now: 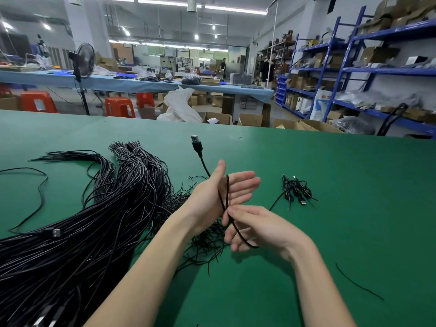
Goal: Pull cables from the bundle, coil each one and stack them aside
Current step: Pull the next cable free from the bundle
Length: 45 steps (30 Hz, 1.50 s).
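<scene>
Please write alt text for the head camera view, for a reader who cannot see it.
Over a green table, the left hand, fingers straight, has a black USB cable looped around it while the right hand pinches the cable. A large cable bundle lies left; a few coiled cables lie right.

Left hand (pixel 226 190): bare forearm reaching in from lower left, raised, palm turned rightward, fingers (pixel 245 182) straight and together, thumb upright, with a thin black cable (pixel 224 197) looped across the palm. Right hand (pixel 257 227): bare forearm entering from lower right, just below and beside the left hand, thumb and forefinger pinching the same cable, remaining fingers loosely extended leftward.
</scene>
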Each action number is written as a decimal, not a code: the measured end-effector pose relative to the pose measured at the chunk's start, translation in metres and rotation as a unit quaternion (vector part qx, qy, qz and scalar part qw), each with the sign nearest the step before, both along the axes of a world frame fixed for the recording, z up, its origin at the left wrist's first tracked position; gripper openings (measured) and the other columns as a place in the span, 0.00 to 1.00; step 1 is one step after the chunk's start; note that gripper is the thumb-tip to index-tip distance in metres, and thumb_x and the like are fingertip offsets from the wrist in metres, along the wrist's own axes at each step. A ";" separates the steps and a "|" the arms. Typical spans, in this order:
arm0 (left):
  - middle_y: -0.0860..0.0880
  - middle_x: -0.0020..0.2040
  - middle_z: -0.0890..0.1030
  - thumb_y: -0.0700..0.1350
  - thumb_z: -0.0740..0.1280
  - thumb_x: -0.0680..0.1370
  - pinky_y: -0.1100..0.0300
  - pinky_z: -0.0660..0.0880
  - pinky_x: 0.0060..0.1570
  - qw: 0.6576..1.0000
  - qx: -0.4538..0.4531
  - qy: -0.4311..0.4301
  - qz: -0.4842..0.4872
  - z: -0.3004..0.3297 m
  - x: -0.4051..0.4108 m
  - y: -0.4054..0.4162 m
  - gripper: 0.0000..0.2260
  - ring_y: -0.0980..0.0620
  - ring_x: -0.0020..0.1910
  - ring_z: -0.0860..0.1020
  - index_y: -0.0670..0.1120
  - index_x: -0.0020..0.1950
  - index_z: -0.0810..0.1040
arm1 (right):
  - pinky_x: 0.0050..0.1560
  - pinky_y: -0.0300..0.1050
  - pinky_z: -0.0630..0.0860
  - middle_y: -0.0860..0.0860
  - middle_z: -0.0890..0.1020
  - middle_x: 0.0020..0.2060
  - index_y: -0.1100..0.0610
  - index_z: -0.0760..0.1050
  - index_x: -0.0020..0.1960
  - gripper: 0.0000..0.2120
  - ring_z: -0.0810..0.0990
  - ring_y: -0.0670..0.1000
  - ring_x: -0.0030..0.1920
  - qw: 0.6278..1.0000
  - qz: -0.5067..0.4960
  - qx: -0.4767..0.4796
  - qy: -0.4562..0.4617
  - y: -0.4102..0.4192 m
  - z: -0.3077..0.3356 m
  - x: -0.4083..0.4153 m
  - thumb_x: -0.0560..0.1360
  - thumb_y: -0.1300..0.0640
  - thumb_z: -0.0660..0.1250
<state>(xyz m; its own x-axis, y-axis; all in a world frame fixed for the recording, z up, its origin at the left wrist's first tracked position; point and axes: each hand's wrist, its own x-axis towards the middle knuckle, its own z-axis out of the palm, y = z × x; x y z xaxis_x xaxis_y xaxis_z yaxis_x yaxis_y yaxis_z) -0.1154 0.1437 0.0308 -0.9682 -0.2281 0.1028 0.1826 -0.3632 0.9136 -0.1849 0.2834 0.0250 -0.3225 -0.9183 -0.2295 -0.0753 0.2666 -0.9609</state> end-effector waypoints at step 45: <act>0.39 0.63 0.82 0.60 0.42 0.85 0.59 0.77 0.62 0.995 0.040 0.080 0.046 0.017 0.006 0.000 0.34 0.46 0.65 0.80 0.39 0.65 0.79 | 0.32 0.35 0.69 0.49 0.75 0.30 0.56 0.77 0.43 0.15 0.72 0.48 0.30 0.995 -0.057 -0.079 0.031 0.005 -0.005 -0.010 0.83 0.48 0.62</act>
